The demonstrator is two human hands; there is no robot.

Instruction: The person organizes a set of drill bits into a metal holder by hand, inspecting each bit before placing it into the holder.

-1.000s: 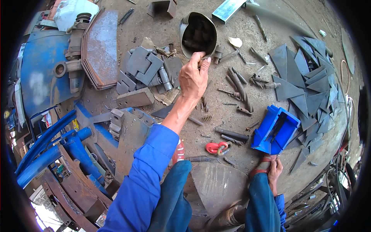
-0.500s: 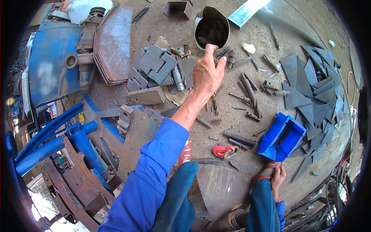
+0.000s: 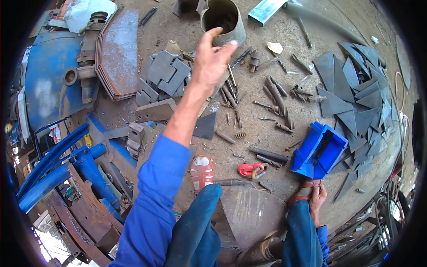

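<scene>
My left hand reaches forward over the ground, palm down, thumb and index finger spread apart with nothing visible between them. Its fingertips overlap the near side of an open metal can, which has dark pieces inside. Just right of the hand lie drill bits and a small ribbed metal piece. My right hand is low beside my right foot, against the shoe and under the near end of a blue plastic bin. Its fingers are partly hidden.
Left of my arm are stacked steel plates, cut metal blocks and blue machine parts. Triangular sheet offcuts pile up at the right. Worn drill bits and a red lifting hook lie on the ground.
The whole view has shifted slightly. My left hand has moved left and a little forward, its thumb and index finger wider apart. More of my left shoe shows. The right hand stays beside the foot.
</scene>
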